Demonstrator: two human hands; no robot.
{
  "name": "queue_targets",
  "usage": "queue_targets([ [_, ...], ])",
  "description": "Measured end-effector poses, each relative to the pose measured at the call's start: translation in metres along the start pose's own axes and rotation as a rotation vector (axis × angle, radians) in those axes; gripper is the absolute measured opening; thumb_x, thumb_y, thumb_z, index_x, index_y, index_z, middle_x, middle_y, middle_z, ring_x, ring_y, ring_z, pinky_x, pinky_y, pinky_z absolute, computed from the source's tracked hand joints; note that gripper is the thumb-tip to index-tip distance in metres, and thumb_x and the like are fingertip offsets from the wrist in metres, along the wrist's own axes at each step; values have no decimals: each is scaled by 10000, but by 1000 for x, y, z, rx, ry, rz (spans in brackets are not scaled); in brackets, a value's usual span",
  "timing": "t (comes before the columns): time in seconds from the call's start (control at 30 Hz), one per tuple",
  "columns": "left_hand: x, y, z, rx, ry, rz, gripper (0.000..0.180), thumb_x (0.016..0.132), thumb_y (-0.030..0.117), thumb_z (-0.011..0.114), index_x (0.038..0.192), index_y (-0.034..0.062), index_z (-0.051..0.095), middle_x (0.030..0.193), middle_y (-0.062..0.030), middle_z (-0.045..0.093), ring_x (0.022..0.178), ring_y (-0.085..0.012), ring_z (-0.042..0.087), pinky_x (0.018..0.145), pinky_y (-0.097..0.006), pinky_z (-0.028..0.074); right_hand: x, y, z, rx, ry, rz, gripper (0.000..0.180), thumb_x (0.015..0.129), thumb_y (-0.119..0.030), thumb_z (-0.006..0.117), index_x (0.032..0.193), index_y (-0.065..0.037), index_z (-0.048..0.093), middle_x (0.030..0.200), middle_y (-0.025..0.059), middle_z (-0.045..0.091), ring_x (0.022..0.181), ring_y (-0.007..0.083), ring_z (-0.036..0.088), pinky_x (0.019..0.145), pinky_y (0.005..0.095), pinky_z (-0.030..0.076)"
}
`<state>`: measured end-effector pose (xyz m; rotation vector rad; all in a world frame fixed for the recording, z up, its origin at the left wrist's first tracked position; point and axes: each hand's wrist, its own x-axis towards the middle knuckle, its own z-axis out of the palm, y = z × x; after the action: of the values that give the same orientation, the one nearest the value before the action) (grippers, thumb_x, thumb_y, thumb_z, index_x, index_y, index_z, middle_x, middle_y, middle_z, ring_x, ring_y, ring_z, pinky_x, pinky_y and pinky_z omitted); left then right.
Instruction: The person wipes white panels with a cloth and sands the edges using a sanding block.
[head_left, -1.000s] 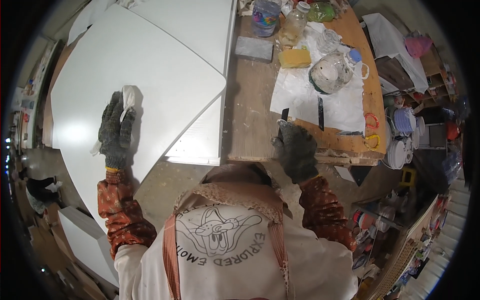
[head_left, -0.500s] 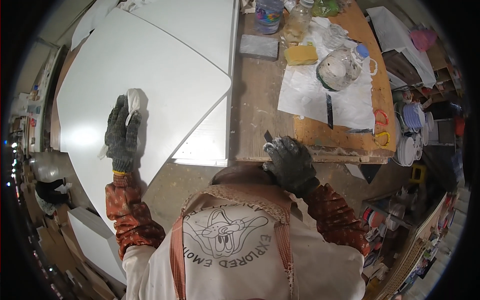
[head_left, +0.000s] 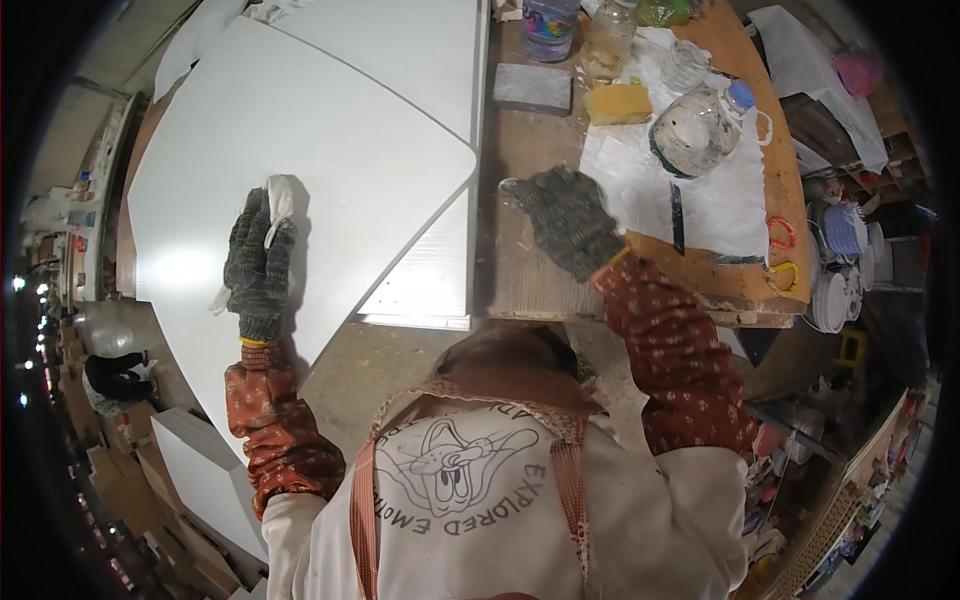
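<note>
A large white panel [head_left: 320, 130] with an angled, rounded corner lies on the left half of the bench. My left hand [head_left: 262, 270], in a dark grey knitted glove, rests on it with a white cloth [head_left: 281, 203] in its grip. The cloth pokes out on both sides of the fingers. My right hand [head_left: 572, 222], gloved alike, hovers over the brown wooden bench top [head_left: 505, 265], right of the panel's corner. Its fingers are curled and point left, with a pale smear at the foremost fingertip. Whatever they hold is hidden beneath the glove.
Beyond the right hand lie a grey block [head_left: 532, 89] and a yellow sponge [head_left: 618, 104]. A cut-down plastic jug [head_left: 692, 133] and a dark strip [head_left: 678, 218] sit on white paper [head_left: 735, 215]. Bottles stand at the back. Someone in dark clothing [head_left: 115, 380] is far left.
My right hand has moved away from me, from the bench's near edge to above the bench top. The dark flat piece at its fingertips is out of sight. My left hand stays on the panel.
</note>
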<state>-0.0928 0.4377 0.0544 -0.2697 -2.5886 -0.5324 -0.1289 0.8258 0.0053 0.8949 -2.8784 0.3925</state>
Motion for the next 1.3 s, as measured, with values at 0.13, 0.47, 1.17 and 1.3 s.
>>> queue_targets([
  [0.13,-4,-8,3,-11,7,34,411,921,192,612,1292,19,575,1352,-177,554,1236,-353,527,1048,-428,416,20,-8,4,-46,-175,15,461,780,-99,657,1231,-171,594,1010,72,622,959,274,580,882,438,460],
  [0.47,-2,-11,4,97,-42,-18,446,939,280,573,1315,40,561,1358,-195,540,1253,-350,513,1055,-429,405,-36,-36,24,-65,-203,-83,500,759,-119,616,1254,-181,588,1064,64,605,1034,278,548,911,472,427],
  [1.17,3,5,6,303,-185,83,498,941,380,535,1372,130,524,1436,-128,480,1260,-360,490,1092,-463,355,-138,-123,-52,220,87,59,288,867,-72,591,1148,-116,642,1075,107,647,978,312,615,836,427,504],
  [1.3,1,12,-4,270,-209,6,508,946,376,530,1394,137,497,1445,-122,469,1267,-366,480,1084,-469,365,-45,-143,-43,576,509,-60,244,931,-65,539,1158,-70,627,1067,152,642,938,315,625,806,397,521],
])
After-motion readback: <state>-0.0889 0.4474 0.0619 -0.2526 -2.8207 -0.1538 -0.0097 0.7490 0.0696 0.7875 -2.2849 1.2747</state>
